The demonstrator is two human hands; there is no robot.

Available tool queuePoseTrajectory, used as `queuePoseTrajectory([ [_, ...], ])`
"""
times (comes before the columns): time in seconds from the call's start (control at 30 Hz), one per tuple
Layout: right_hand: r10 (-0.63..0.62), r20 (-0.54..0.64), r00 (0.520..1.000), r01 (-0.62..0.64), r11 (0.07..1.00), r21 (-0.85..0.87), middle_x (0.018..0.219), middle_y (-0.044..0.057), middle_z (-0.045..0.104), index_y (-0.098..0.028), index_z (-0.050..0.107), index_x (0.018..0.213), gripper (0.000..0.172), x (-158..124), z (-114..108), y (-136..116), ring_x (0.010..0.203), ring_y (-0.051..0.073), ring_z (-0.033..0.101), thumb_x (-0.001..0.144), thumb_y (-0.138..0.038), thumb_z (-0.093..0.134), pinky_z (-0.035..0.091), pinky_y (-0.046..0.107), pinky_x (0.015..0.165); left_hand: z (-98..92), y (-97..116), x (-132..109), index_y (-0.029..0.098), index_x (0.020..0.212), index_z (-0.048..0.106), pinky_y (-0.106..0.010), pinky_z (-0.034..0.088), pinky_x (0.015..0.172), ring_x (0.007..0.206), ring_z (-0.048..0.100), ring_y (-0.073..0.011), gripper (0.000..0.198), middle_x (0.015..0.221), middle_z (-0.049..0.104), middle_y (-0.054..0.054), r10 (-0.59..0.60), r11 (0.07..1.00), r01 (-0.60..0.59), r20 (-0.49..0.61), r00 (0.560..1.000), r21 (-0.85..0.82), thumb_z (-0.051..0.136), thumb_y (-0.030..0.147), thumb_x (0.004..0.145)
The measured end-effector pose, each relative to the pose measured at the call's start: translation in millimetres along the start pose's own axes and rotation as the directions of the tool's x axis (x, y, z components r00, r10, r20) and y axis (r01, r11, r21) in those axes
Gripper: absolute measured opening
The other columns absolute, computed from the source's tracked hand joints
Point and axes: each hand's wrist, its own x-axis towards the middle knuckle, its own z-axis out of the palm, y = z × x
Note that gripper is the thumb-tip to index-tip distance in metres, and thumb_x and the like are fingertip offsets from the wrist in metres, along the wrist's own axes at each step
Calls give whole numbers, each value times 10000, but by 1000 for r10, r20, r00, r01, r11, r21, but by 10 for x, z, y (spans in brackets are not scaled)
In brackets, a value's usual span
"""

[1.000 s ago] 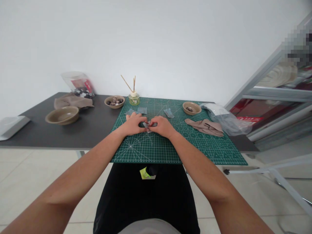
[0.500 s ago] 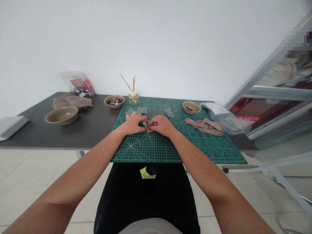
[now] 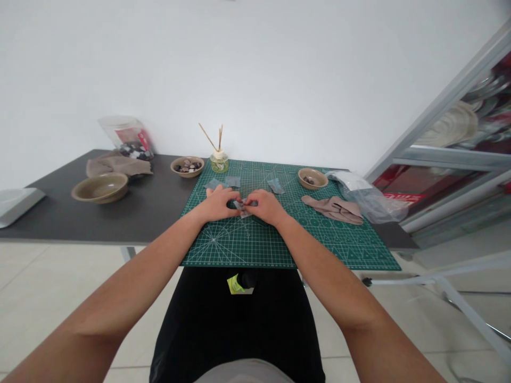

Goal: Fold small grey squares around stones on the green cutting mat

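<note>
Over the middle of the green cutting mat (image 3: 255,250), my left hand (image 3: 220,205) and my right hand (image 3: 266,205) meet, thumbs and forefingers pinched on a small clear plastic bag (image 3: 244,214). Fingers cover most of the bag, so its contents cannot be made out. Just beyond my left hand lie two small clear bags, one partly behind the fingers (image 3: 213,184) and the other flat beside it (image 3: 233,182). A third small bag (image 3: 275,185) lies past my right hand. Farther right is a crumpled beige cloth (image 3: 334,208).
A bowl of stones (image 3: 187,167) stands beside a reed diffuser (image 3: 219,160). At right are a bowl with a few stones (image 3: 312,179) and a large plastic bag (image 3: 375,202). Left are another bowl (image 3: 100,188), a brown cloth (image 3: 117,164), a clear container (image 3: 130,135) and a white object (image 3: 18,205).
The view has shifted slightly. Both hands stay at nearly the same spot, still pinching the small plastic bag.
</note>
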Motion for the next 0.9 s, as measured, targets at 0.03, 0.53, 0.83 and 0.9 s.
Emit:
queuePoseTrajectory([
  [0.03, -5, 11, 1000, 5, 1000, 7, 801, 9, 691, -192, 732, 735, 78, 3, 0, -3, 817, 157, 574, 799, -225, 761, 376, 287, 799, 1, -4, 0, 246, 951, 678, -367, 258, 795, 982, 448, -285, 386, 952, 623, -48, 0, 1000, 0, -3, 1000, -1, 665, 585, 769],
  [0.53, 50, -51, 997, -50, 999, 1, 714, -26, 527, -178, 651, 658, 129, -22, 12, 30, 729, 135, 512, 753, -190, 737, 352, 262, 719, 7, -1, 4, 232, 947, 690, -386, 265, 804, 983, 455, -287, 400, 956, 636, -53, -1, 1000, 1, -14, 1000, -24, 688, 582, 752],
  [0.83, -2, 18, 1000, 0, 995, 100, 813, -1, 671, -184, 723, 739, 63, -6, 9, 27, 797, 138, 605, 769, -209, 773, 395, 260, 772, 15, -33, 5, 236, 930, 702, -390, 284, 832, 972, 453, -278, 386, 933, 628, -53, 15, 998, -16, -26, 1000, -55, 693, 576, 746],
  [0.9, -8, 36, 999, 3, 992, 129, 803, -8, 662, -182, 718, 728, 89, -15, -4, 26, 771, 128, 603, 761, -232, 784, 393, 251, 749, 14, -34, 6, 237, 931, 702, -381, 291, 827, 965, 453, -273, 383, 919, 618, -53, 14, 997, -16, -26, 1000, -69, 690, 572, 746],
])
